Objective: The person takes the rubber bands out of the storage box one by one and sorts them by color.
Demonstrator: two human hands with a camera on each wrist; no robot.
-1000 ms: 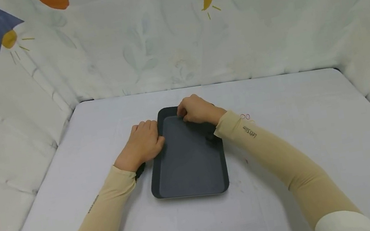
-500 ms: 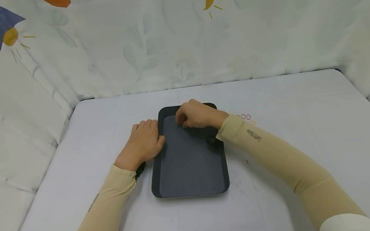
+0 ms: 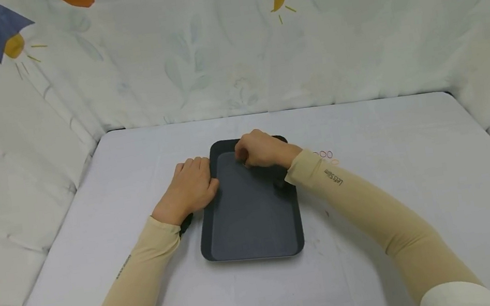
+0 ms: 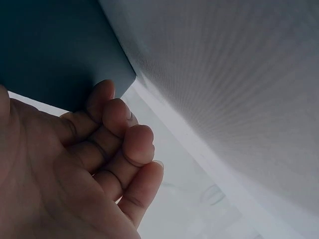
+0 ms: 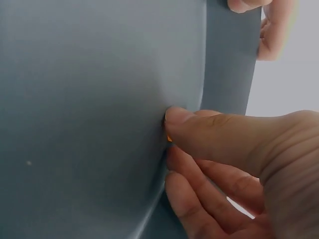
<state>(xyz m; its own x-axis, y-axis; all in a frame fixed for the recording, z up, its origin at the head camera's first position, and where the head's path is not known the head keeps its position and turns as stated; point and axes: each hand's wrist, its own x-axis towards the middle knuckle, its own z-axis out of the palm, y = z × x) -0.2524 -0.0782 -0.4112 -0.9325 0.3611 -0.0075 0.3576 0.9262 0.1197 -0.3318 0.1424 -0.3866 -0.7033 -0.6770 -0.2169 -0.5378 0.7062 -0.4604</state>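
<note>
A dark grey rectangular baking tray (image 3: pixel 250 209) lies lengthwise on the white table. My left hand (image 3: pixel 188 188) grips its left rim, thumb over the edge and fingers outside. In the left wrist view the curled fingers (image 4: pixel 142 144) show beside the tray's outer wall (image 4: pixel 55 55). My right hand (image 3: pixel 260 149) is over the tray's far end. In the right wrist view its thumb and fingers pinch at the tray's inner corner, with a small orange thing (image 5: pixel 169 138) showing between them. Most of that thing is hidden by the fingers.
Several small thin pink and orange rings (image 3: pixel 326 155) lie on the table (image 3: pixel 393 169) right of the tray, partly hidden by the right forearm. A patterned white curtain (image 3: pixel 230 45) stands behind the table.
My right hand has come from the tray's far rim a little way inward, shifted left, then slightly back right. More of the rings now show beside the sleeve. My left hand keeps its hold.
</note>
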